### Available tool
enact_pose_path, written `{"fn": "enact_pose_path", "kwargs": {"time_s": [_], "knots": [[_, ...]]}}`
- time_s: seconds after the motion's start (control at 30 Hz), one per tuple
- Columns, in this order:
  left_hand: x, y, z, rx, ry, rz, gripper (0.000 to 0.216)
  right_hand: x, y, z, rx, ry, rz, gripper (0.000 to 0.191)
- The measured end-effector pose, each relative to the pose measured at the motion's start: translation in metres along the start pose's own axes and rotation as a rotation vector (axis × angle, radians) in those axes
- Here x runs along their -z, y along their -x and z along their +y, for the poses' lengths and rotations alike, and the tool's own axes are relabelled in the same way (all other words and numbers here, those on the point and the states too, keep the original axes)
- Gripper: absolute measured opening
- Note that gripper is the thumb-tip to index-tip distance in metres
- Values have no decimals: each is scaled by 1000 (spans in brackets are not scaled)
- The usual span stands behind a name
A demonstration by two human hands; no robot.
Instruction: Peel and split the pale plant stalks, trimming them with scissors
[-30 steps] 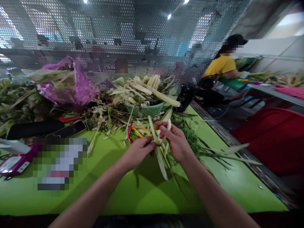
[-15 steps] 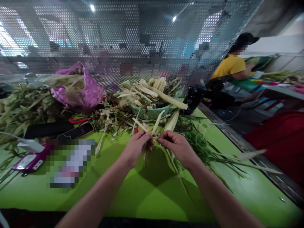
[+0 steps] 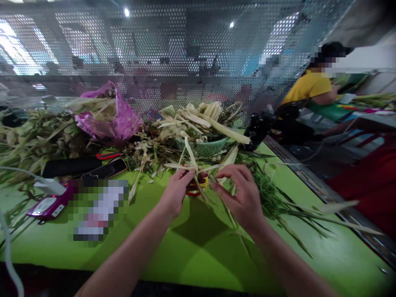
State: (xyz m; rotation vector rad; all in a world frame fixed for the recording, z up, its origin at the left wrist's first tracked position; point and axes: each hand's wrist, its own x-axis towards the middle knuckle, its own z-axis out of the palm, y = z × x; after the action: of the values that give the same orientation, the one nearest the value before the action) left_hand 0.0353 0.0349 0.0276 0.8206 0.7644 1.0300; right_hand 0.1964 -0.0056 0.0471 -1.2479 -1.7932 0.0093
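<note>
My left hand [image 3: 177, 187] pinches pale, dry corn husk strips [image 3: 192, 154] that cross one another above the green table. One strip points up and away; others run sideways and down toward me. To the right, my right hand [image 3: 243, 192] has its thumb and fingers apart, close to the strips, with nothing seen in its grip. Under the strips, partly covered by my left fingers, are red and yellow loop handles [image 3: 193, 193], perhaps of scissors. A broader husk [image 3: 229, 159] lies just behind my right hand.
A green basket [image 3: 208, 147] heaped with husks stands behind my hands. Green stringy fibres [image 3: 267, 189] lie to the right. Phone [image 3: 107, 170], red cutter [image 3: 108, 156], purple power strip [image 3: 51, 204] and pink bag [image 3: 123, 119] are leftward. A person in yellow [image 3: 309, 86] sits beyond.
My right hand has moved away from the strips toward the right, and its fingers have parted. My left hand keeps its pinch; the strips now cross, one pointing up. The view has shifted slightly.
</note>
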Motion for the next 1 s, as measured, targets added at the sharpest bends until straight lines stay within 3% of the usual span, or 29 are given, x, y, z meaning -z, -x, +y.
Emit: {"fn": "enact_pose_path", "kwargs": {"time_s": [0.13, 0.33, 0.83, 0.93, 1.0], "knots": [[-5, 3, 0, -11, 9, -24, 31, -9, 6, -6, 50, 90, -221, 9], [-4, 5, 5, 8, -6, -202, 34, -11, 9, -3, 11, 59, -214, 9], [-3, -1, 1, -31, 114, -16, 27, -8, 4, -11, 203, 29, -426, 21], [1, -1, 0, -8, 92, -32, 26, -6, 5, -12, 170, -33, -454, 21], [3, -1, 0, 12, 81, -61, 26, -3, 5, -10, 70, -128, -394, 15]]}}
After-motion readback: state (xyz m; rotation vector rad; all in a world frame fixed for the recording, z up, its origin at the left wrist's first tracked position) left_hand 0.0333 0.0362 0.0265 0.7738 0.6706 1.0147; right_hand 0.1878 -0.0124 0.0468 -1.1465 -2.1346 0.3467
